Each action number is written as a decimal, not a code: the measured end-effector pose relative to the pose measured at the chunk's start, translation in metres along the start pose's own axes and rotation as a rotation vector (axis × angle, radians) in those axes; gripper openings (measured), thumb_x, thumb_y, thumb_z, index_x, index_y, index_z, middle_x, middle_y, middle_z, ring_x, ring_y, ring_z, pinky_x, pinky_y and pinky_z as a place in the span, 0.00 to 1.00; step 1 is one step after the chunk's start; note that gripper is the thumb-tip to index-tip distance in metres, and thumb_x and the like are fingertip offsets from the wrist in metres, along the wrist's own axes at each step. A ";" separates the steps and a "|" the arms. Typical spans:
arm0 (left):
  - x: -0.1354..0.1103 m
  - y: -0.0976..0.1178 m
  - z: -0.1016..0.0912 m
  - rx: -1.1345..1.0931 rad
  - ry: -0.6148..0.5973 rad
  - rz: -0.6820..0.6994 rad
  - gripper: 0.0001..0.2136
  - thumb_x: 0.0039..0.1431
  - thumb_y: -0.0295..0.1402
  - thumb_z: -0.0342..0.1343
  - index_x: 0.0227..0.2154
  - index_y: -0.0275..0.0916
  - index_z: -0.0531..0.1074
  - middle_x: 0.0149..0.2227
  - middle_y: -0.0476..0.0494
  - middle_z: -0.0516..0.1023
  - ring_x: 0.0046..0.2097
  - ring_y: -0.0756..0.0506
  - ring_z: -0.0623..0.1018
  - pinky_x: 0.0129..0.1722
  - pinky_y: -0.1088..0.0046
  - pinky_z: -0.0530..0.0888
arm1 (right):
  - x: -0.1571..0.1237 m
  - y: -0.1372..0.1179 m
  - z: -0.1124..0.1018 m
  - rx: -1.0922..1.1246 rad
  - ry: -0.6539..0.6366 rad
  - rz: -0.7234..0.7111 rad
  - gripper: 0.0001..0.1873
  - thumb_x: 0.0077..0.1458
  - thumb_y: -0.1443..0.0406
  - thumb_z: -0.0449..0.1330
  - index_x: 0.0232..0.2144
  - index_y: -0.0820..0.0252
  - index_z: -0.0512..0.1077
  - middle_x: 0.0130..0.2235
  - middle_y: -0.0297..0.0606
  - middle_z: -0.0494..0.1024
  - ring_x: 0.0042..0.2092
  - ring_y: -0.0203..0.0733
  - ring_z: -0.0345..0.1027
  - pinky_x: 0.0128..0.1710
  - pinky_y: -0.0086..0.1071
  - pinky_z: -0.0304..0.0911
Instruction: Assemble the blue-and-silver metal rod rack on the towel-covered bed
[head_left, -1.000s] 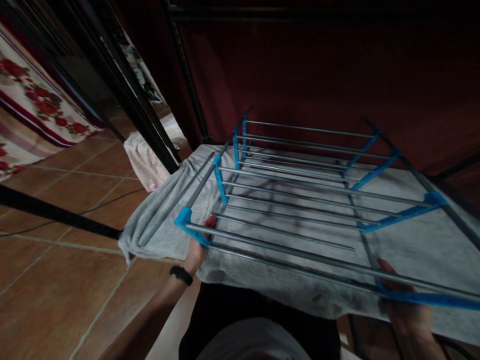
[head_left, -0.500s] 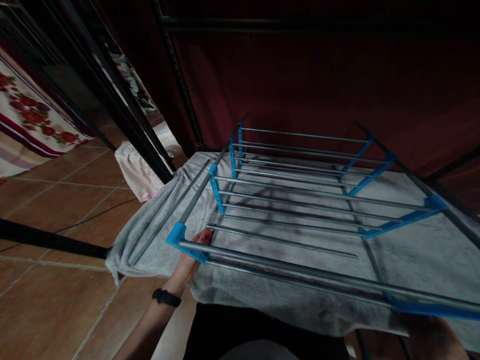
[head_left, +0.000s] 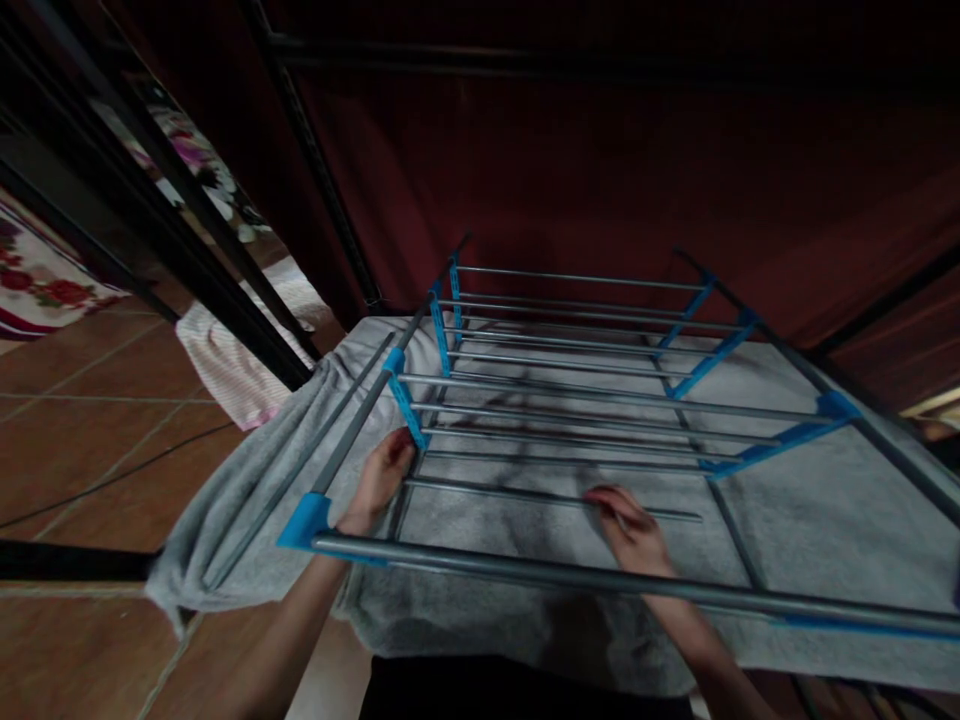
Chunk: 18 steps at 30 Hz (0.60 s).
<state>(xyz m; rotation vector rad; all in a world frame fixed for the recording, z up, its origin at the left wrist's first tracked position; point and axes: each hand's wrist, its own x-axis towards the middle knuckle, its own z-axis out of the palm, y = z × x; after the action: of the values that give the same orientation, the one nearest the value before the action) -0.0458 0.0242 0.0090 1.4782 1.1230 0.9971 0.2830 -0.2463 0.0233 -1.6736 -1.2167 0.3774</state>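
A drying rack of grey metal rods (head_left: 600, 395) and blue plastic brackets (head_left: 780, 438) lies over a grey towel (head_left: 825, 520). Both my arms reach under the thick front bar (head_left: 525, 572). My left hand (head_left: 377, 480) is curled at the left end of a thin loose-looking rod (head_left: 525, 496), just below a blue bracket (head_left: 409, 410). My right hand (head_left: 632, 527) rests its fingertips closed on the same rod near its middle. The rod's right end stops short of the right side rail.
A black frame pole (head_left: 225, 270) slants up at the left, with a pink striped cloth (head_left: 225, 365) on the tiled floor (head_left: 82, 440) behind it. A dark red curtain (head_left: 600, 160) closes off the back. A black cable crosses the floor.
Both hands have left the blue corner brackets of the front bar and moved forward under it onto the thin rod. The view has shifted right.
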 end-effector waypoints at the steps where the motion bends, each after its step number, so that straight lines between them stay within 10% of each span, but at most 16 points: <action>1: 0.005 -0.002 0.003 0.048 -0.050 0.019 0.17 0.49 0.40 0.64 0.41 0.40 0.78 0.41 0.41 0.82 0.48 0.37 0.79 0.57 0.54 0.72 | 0.019 -0.002 0.015 0.001 -0.080 -0.051 0.15 0.62 0.61 0.53 0.41 0.53 0.80 0.44 0.42 0.81 0.48 0.49 0.76 0.53 0.46 0.73; 9: 0.025 -0.021 0.005 0.209 -0.215 0.010 0.12 0.40 0.33 0.64 0.31 0.40 0.74 0.36 0.46 0.78 0.40 0.41 0.77 0.46 0.61 0.75 | 0.098 -0.016 0.117 -0.483 -0.604 -0.161 0.22 0.66 0.72 0.50 0.59 0.59 0.72 0.59 0.44 0.76 0.61 0.45 0.68 0.64 0.40 0.59; 18: 0.033 -0.022 0.009 0.257 -0.218 0.030 0.13 0.39 0.37 0.67 0.30 0.40 0.76 0.36 0.45 0.76 0.38 0.42 0.73 0.43 0.62 0.73 | 0.103 -0.011 0.148 -0.555 -0.587 -0.108 0.18 0.69 0.67 0.51 0.56 0.55 0.75 0.57 0.43 0.78 0.58 0.49 0.72 0.59 0.38 0.63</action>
<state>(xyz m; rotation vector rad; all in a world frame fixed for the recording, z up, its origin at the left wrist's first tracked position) -0.0328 0.0565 -0.0127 1.7668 1.1017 0.7095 0.2175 -0.0804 -0.0064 -2.0216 -1.9750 0.5172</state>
